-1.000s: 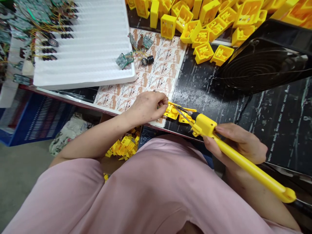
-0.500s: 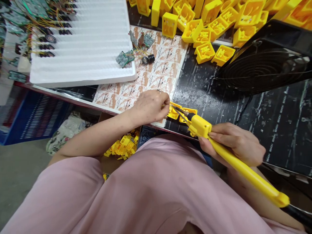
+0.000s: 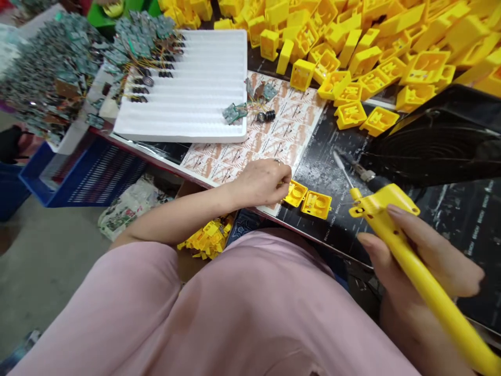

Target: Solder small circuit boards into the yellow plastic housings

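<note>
My left hand (image 3: 263, 181) lies at the table's front edge with its fingers curled together at the left side of a small yellow plastic casing (image 3: 296, 193). What those fingers pinch, if anything, is hidden. A second yellow half (image 3: 316, 204), open side up, sits right beside the first. My right hand (image 3: 438, 256) is wrapped round the yellow handle of a soldering iron (image 3: 399, 235). Its metal tip and a thin pointed nozzle point up and left, over the black tabletop, apart from the casings.
Many yellow casings (image 3: 350, 114) crowd the back of the table. A black fan (image 3: 438, 141) stands at right. On the left are a white foam tray (image 3: 183, 122), heaped circuit boards (image 3: 50, 73) and a blue crate (image 3: 86, 172). Wired boards with black round parts (image 3: 266, 116) lie beside the tray.
My right hand has drawn the soldering iron away from the casings, to the right. My left hand stays by the casing. The view has shifted, showing more of the left side and back.
</note>
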Demonstrator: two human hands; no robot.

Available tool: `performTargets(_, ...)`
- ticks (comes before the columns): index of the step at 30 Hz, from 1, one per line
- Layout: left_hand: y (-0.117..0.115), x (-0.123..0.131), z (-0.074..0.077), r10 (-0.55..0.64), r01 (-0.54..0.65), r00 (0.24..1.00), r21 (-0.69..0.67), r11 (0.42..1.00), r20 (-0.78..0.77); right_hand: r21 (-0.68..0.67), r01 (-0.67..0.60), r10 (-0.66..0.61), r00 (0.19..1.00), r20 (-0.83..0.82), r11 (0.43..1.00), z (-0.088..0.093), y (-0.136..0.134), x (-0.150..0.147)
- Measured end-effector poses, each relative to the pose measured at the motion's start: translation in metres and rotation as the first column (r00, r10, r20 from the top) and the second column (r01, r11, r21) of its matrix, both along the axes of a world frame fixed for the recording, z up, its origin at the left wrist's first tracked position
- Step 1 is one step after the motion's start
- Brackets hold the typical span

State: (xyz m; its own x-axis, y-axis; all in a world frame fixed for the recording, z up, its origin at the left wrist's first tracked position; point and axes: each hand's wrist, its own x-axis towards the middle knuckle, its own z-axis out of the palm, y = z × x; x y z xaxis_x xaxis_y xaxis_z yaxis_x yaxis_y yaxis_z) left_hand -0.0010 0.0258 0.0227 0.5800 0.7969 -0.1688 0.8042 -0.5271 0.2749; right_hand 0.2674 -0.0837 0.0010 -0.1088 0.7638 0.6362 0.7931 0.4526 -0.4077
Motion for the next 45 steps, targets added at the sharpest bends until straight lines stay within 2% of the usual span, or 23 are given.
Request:
performTargets(3, -0.004, -0.004, 0.001, -0.044, 0.044, 0.999, 0.006, 0.999, 0.022, 0.057, -0.177, 0.172, 0.982, 0.073, 0.983, 0.008, 0.010, -0.007)
performTargets(6, 0.007, -0.018, 0.007, -0.058, 0.046, 0.989, 0.096, 0.994, 0.135, -0.011, -0.248, 0.247, 0.958, 0.143, 0.969, 0.009, 0.015, -0.007)
performTargets(8, 0.030, -0.033, 0.014, 0.063, -0.099, 0.981, 0.195, 0.976, 0.185, -0.032, -0.246, 0.248, 0.952, 0.179, 0.969, 0.006, 0.017, -0.008)
performTargets(11, 0.080, -0.061, 0.023, 0.365, -0.391, 0.920, 0.323, 0.862, 0.140, -0.082, -0.266, 0.276, 0.946, 0.170, 0.961, -0.003, 0.019, -0.015)
performTargets(12, 0.096, -0.070, 0.024, 0.421, -0.430, 0.901, 0.323, 0.843, 0.103, -0.093, -0.271, 0.284, 0.943, 0.172, 0.958, -0.007, 0.019, -0.019)
performTargets(13, 0.109, -0.077, 0.024, 0.447, -0.441, 0.893, 0.288, 0.850, 0.048, -0.100, -0.269, 0.283, 0.943, 0.174, 0.958, -0.010, 0.020, -0.023)
performTargets(16, 0.130, -0.090, 0.021, 0.404, -0.395, 0.915, 0.210, 0.894, 0.001, -0.103, -0.245, 0.257, 0.958, 0.127, 0.964, -0.020, 0.021, -0.033)
performTargets(19, 0.124, -0.092, 0.022, 0.278, -0.314, 0.943, 0.221, 0.923, 0.181, -0.110, -0.201, 0.210, 0.974, 0.082, 0.973, -0.024, 0.025, -0.042)
performTargets(22, 0.107, -0.084, 0.025, 0.188, -0.273, 0.892, 0.160, 0.949, 0.410, -0.131, -0.188, 0.204, 0.971, 0.125, 0.973, -0.025, 0.033, -0.055)
performTargets(25, 0.082, -0.072, 0.020, 0.148, -0.217, 0.846, 0.078, 0.973, 0.512, -0.130, -0.195, 0.213, 0.967, 0.138, 0.972, -0.024, 0.040, -0.064)
performTargets(28, 0.055, -0.064, 0.006, 0.069, -0.097, 0.902, 0.042, 0.994, 0.426, -0.094, -0.190, 0.199, 0.975, 0.097, 0.977, -0.022, 0.040, -0.062)
performTargets(31, 0.039, -0.061, -0.004, 0.006, -0.019, 0.979, 0.062, 0.998, 0.202, -0.074, -0.180, 0.184, 0.981, 0.063, 0.981, -0.021, 0.037, -0.055)
performTargets(33, 0.038, -0.060, -0.007, 0.019, -0.028, 0.995, 0.088, 0.996, 0.101, -0.091, -0.198, 0.204, 0.977, 0.063, 0.976, -0.022, 0.037, -0.053)
performTargets(38, 0.041, -0.053, -0.005, 0.064, -0.064, 0.998, 0.080, 0.995, 0.001, -0.159, -0.257, 0.271, 0.960, 0.074, 0.953, -0.024, 0.042, -0.062)
performTargets(42, 0.037, -0.048, -0.009, 0.099, -0.074, 0.982, 0.160, 0.984, -0.158, -0.179, -0.261, 0.279, 0.957, 0.078, 0.948, -0.024, 0.041, -0.065)
performTargets(45, 0.037, -0.048, -0.014, 0.101, -0.070, 0.977, 0.167, 0.983, -0.187, -0.188, -0.268, 0.285, 0.956, 0.065, 0.945, -0.023, 0.038, -0.064)
